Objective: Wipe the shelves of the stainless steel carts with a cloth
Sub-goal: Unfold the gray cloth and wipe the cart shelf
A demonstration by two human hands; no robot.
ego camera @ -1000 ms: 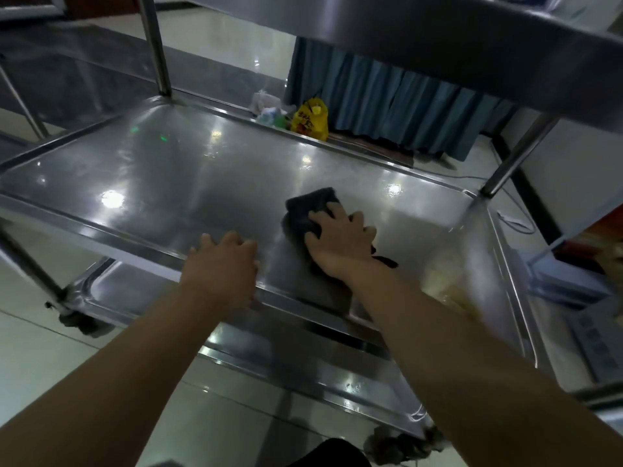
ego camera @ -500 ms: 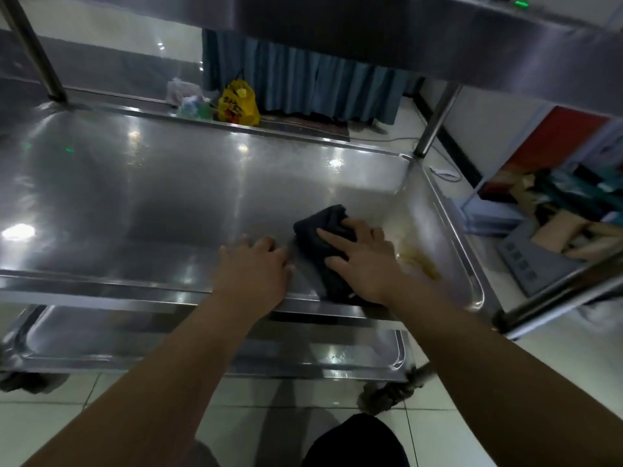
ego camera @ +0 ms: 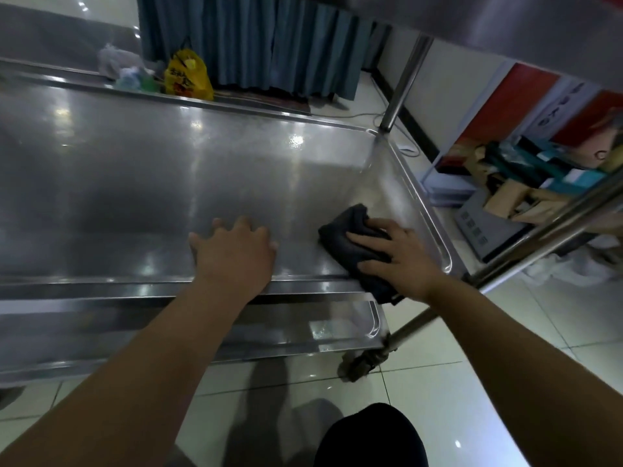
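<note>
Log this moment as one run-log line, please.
step: wipe middle shelf | right hand: presses dark cloth at near right corner | left hand: rests on shelf by front rim | lower shelf: untouched

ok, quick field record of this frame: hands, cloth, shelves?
cloth: dark, near-right corner of middle shelf, draped over front rim
right hand: fingers spread, pressing on cloth
left hand: flat on middle shelf by front rim, holds nothing
lower shelf: no hand on it
beyond cart: yellow bag, blue curtain
</note>
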